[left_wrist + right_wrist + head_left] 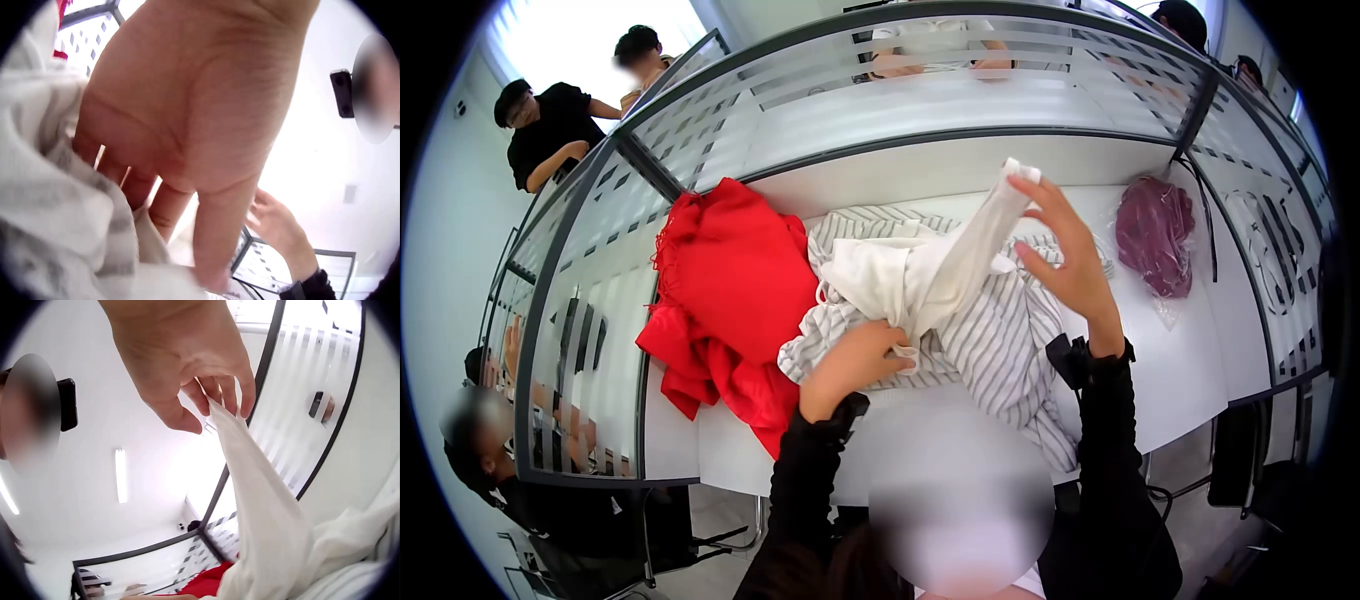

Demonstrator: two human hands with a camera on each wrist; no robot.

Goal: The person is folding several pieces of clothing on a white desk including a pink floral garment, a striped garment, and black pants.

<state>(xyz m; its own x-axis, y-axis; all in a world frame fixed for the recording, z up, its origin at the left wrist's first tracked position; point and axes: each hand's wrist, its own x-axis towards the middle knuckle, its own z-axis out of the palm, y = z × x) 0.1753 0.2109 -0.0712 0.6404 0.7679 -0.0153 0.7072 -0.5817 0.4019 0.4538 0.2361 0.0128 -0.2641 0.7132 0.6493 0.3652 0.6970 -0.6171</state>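
A white garment (882, 278) lies bunched on a grey-striped white cloth (1012, 345) in the middle of the table. One long narrow end of it (259, 487) is drawn upward, its tip caught between the fingers of my right hand (1068, 250); the thumb stands apart from the cloth. Lower down, my left hand (855, 362) grips the white fabric near its front edge, with fingers and thumb bent around a fold. Striped folds (56, 206) lie right beside that hand in the left wrist view.
A red fringed cloth (735, 260) is heaped at the left, against the striped cloth. At the right lies a purple item in a clear plastic bag (1155, 240). Dark-framed glass partitions (920, 135) enclose the table (1180, 350). Other people (555, 130) are beyond them.
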